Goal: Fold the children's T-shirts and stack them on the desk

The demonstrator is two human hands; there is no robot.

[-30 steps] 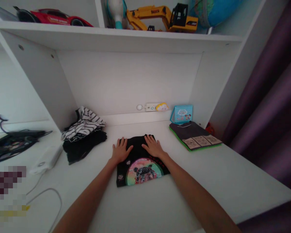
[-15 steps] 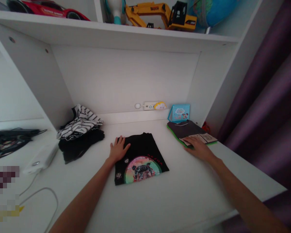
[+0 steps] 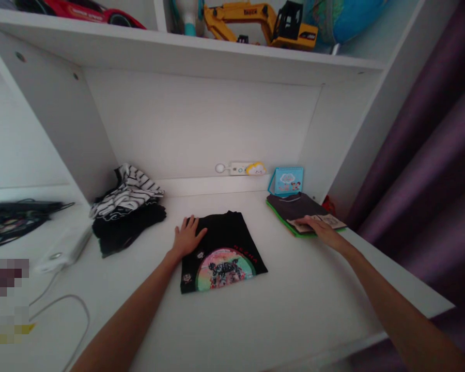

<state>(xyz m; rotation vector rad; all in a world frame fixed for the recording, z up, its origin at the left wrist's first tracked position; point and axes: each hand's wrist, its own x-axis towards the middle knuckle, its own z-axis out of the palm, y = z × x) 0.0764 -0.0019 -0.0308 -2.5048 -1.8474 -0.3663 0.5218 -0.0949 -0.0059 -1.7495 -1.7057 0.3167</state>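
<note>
A folded black T-shirt point(image 3: 225, 232) with a round colourful print lies flat in the middle of the white desk. My left hand point(image 3: 186, 236) rests on its left side, fingers spread. On the right is a small stack of folded shirts point(image 3: 284, 205), dark grey on top with a beige patch and a green layer below. My right hand point(image 3: 320, 228) is over the front of this stack, fingers stretched out and seemingly laid on the beige patch. Farther left sits a loose heap of black and striped clothes point(image 3: 129, 206), which neither hand touches.
A blue desk calendar point(image 3: 289, 181) stands right behind the stack, near a power strip point(image 3: 239, 168) on the back panel. A white box with a cable point(image 3: 64, 250) and a dark coil of cords point(image 3: 19, 222) lie at left. Overhead, a shelf point(image 3: 217, 57) carries a toy excavator point(image 3: 259, 23).
My right hand has shifted slightly right and turned on the folded stack. My left hand stays on the black T-shirt. The view has moved a little.
</note>
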